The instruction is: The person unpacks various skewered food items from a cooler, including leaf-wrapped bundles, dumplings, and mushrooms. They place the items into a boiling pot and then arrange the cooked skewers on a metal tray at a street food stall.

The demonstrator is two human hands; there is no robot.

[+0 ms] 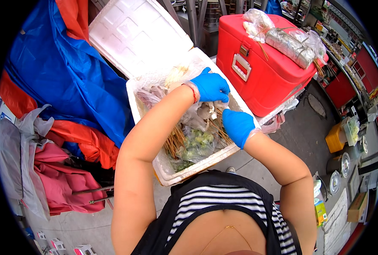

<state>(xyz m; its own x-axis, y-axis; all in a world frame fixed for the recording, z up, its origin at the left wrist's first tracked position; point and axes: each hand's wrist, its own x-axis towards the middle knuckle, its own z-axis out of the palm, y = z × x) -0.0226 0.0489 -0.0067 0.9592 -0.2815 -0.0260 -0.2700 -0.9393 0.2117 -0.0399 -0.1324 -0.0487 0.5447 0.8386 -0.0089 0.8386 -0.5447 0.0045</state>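
Observation:
Before me stands a white foam box holding clear plastic bags, bundles of thin wooden skewers and a bag of green vegetables. My left hand, in a blue glove, reaches across the box with its fingers bent onto a clear plastic bag of skewered food. Close by, at the right wall, my right hand wears a matching glove. Its fingertips are beside the bag and some skewer sticks; its grip is hidden. Pale strips of food lie towards the far end.
The foam lid leans at the box's far side. On the right, a red cooler box carries a foil-like wrapped bundle and plastic bags. Blue tarpaulin and pink cloth crowd the left. Lidded pots stand farther right.

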